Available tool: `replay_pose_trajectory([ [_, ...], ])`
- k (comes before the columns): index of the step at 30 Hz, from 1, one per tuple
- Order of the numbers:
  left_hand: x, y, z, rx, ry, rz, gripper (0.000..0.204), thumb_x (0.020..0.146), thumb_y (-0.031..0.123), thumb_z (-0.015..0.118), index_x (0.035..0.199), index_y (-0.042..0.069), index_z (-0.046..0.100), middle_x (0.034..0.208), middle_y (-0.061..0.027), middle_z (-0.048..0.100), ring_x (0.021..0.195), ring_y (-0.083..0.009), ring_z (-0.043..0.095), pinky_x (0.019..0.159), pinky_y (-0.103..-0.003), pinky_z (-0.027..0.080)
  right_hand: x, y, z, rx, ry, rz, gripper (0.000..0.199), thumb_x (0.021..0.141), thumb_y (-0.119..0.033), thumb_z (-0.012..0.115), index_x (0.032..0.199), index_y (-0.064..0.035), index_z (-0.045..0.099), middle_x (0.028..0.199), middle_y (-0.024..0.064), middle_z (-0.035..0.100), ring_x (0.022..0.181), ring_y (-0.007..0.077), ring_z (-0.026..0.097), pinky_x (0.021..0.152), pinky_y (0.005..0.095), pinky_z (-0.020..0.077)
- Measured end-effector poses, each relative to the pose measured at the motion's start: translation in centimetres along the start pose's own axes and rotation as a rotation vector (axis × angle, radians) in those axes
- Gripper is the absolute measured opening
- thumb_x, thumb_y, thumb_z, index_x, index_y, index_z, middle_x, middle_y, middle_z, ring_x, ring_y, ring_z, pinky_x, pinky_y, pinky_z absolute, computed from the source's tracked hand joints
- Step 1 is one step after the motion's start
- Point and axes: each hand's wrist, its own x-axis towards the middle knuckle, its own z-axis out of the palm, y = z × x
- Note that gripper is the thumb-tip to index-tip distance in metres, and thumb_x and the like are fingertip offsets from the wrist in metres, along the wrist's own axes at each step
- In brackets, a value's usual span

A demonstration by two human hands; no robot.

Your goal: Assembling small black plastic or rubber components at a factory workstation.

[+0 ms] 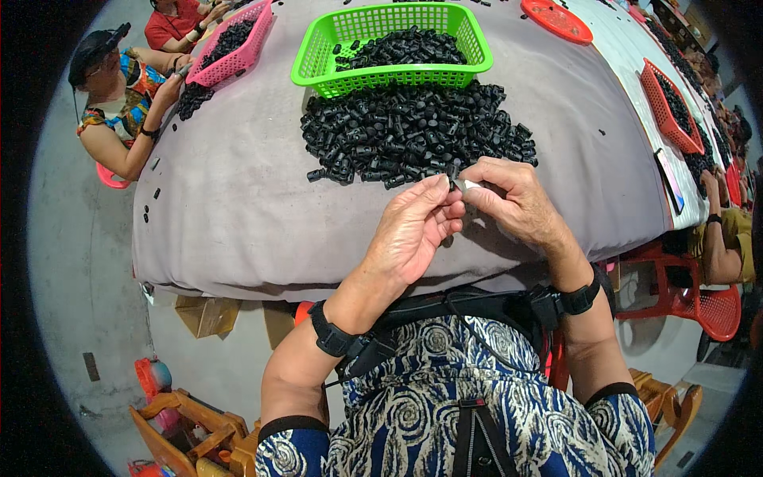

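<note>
Above the near part of the table, my two hands meet fingertip to fingertip. My left hand (417,226) pinches a small black cylindrical plastic part (453,176) between thumb and forefinger, its other fingers curled. Against that part, my right hand (517,199) grips a small tool with a whitish piece (467,185) showing; fingers hide the rest, so its kind is unclear. Just beyond my hands lies a heap of similar black parts (405,135). Behind the heap stands a green plastic basket (395,80), partly filled with more of them.
The table has a grey cloth (230,199). A pink basket (253,48) stands far left beside two people at work. On the right are a red basket (658,107), a phone (670,181), a red round tray (556,20) and another person's arm. A red chair (675,294) stands below.
</note>
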Motion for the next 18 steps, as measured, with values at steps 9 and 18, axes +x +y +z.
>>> replay_pose_trajectory([
  [9, 0.2, -0.3, -0.2, 0.013, -0.033, 0.008, 0.012, 0.090, 0.016, 0.053, 0.094, 0.005, 0.055, 0.082, -0.0030, 0.059, 0.072, -0.0117, 0.056, 0.064, -0.025, 0.049, 0.0, 0.3, -0.1, 0.005, -0.012, 0.027, 0.016, 0.082, -0.016, 0.059, 0.085, -0.0002, 0.061, 0.074, 0.0096, 0.060, 0.063, 0.0178, 0.057, 0.056, 0.0288, 0.0441],
  [18, 0.2, -0.2, 0.0, 0.032, -0.058, 0.012, 0.013, 0.090, 0.015, 0.052, 0.092, 0.003, 0.056, 0.080, -0.0030, 0.059, 0.071, -0.0105, 0.056, 0.064, -0.024, 0.049, 0.2, 1.6, 0.6, 0.089, 0.073, 0.091, 0.014, 0.085, -0.014, 0.057, 0.086, 0.0001, 0.060, 0.072, 0.0066, 0.059, 0.064, 0.0108, 0.054, 0.059, 0.0259, 0.0438],
])
